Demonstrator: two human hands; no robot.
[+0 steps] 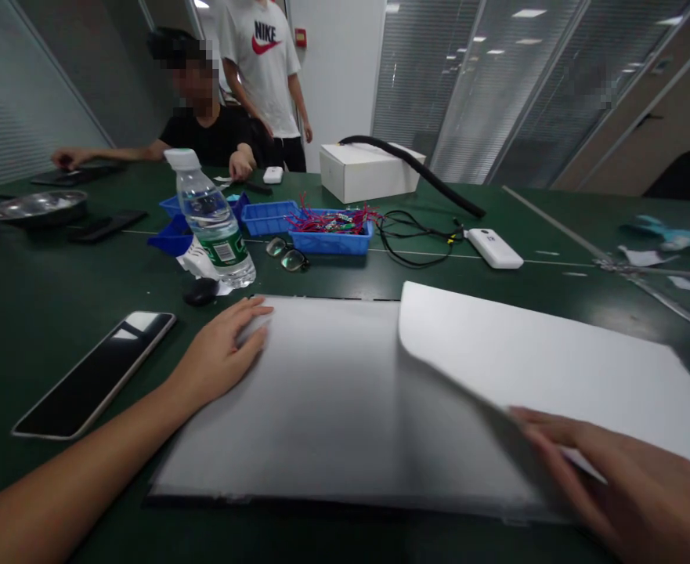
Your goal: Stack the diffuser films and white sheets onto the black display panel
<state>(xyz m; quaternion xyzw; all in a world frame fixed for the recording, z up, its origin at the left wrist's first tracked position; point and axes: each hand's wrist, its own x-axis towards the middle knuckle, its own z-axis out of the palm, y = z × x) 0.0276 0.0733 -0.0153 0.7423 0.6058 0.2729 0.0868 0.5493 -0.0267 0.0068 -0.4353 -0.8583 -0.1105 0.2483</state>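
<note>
Hands (626, 478) apart, bent white sheet (544, 345) in right, flat sheet (321, 399) beneath left (218, 356).

The right hand (626, 478) is blurred and cut off at near right. The lifted sheet (526, 341) runs past the right edge and hides part of the lower sheet (315, 392). The left forearm (92, 466) leaves the picture at near left. The far standing person's (265, 70) head lies above the top edge.
</note>
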